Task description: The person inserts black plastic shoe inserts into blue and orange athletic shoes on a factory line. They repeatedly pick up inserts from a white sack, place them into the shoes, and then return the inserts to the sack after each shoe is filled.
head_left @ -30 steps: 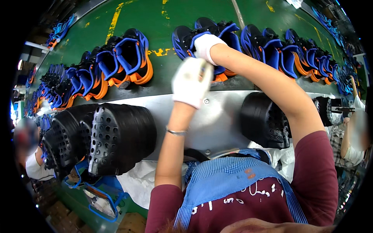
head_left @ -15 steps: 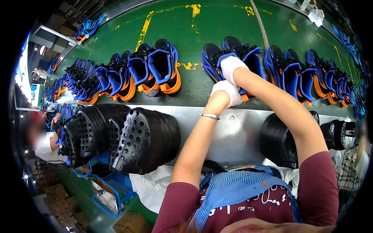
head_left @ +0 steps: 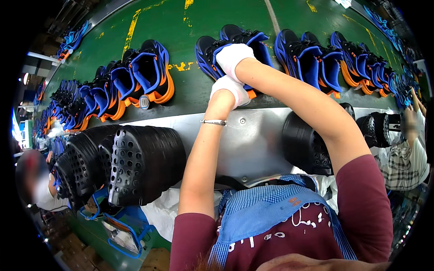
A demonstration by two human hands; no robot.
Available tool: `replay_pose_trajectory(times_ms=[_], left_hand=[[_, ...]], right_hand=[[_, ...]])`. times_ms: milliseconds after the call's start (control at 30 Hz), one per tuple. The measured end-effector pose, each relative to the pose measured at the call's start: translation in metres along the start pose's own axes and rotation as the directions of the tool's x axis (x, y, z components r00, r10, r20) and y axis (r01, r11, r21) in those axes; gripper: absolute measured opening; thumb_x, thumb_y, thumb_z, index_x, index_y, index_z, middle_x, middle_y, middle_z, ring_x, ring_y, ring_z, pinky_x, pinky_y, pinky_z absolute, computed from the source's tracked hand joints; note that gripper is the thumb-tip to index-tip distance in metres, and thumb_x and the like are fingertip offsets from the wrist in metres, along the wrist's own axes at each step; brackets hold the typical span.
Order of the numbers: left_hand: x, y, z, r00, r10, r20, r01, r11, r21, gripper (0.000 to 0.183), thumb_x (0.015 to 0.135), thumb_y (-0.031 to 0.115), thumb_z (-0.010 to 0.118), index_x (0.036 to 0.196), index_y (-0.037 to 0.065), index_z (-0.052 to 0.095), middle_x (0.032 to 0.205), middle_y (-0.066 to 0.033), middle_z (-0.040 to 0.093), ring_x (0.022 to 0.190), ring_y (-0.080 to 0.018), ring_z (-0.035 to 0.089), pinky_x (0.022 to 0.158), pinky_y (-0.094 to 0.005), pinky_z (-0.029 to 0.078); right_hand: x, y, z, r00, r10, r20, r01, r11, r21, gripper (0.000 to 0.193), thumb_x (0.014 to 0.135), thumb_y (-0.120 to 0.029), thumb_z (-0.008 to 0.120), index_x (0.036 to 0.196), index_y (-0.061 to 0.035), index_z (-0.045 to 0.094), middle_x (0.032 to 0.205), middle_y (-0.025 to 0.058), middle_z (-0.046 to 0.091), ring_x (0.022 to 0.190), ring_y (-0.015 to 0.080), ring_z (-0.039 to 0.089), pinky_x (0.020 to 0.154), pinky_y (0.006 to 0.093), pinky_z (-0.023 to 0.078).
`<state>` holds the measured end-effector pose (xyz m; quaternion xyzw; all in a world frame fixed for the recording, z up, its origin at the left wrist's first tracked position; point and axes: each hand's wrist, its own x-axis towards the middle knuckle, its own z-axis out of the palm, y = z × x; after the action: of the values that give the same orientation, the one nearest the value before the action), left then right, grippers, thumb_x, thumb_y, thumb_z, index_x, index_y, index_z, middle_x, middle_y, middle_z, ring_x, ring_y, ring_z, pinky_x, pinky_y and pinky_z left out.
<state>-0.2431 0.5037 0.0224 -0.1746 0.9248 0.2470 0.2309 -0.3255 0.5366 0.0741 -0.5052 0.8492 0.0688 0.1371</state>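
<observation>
A pair of blue and black shoes with orange soles (head_left: 253, 43) stands on the green conveyor belt (head_left: 203, 18) straight ahead of me. My right hand (head_left: 233, 58), in a white glove, is clamped over the top opening of the near shoe. My left hand (head_left: 229, 90), also gloved, is curled against that shoe's near end by the orange sole, at the belt's front edge. A thin bracelet sits on my left wrist.
More blue and orange shoes (head_left: 144, 77) line the belt left and right (head_left: 316, 61). Stacks of black perforated soles (head_left: 135, 167) hang off the metal ledge (head_left: 253, 135) at left, another black stack (head_left: 307, 144) at right. A co-worker in a checked shirt (head_left: 402, 153) stands right; another person (head_left: 36, 189) lower left.
My left hand has closed in from just below the shoes onto the near end of the shoe. My right hand stays on the same shoe. My view has shifted slightly.
</observation>
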Motion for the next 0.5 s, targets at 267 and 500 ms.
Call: replay_pose_trajectory(times_ms=[267,500], left_hand=[[-0.01,-0.013,0.032,0.867,0.166,-0.47,-0.183,0.983,0.011,0.043,0.081,0.047,0.062,0.097,0.008,0.072,0.1,-0.0186,0.07,0.096,-0.0361,0.066,0.085,-0.0429,0.052],[-0.036,-0.01,-0.002,0.897,0.084,-0.435,-0.056,0.995,0.077,0.04,0.08,0.042,0.068,0.101,0.008,0.07,0.104,-0.0174,0.068,0.097,-0.0371,0.064,0.085,-0.0424,0.051]], right_hand=[[-0.07,0.027,-0.027,0.974,-0.225,-0.038,0.226,0.932,0.284,0.034,0.087,-0.037,0.058,0.097,-0.0068,0.07,0.092,0.0177,0.069,0.085,0.0353,0.066,0.077,0.0417,0.052],[-0.276,0.106,-0.044,0.916,0.018,-0.401,0.136,0.927,0.351,0.027,0.088,-0.03,0.062,0.095,-0.0046,0.068,0.084,0.0133,0.068,0.08,0.0292,0.066,0.072,0.0371,0.052]])
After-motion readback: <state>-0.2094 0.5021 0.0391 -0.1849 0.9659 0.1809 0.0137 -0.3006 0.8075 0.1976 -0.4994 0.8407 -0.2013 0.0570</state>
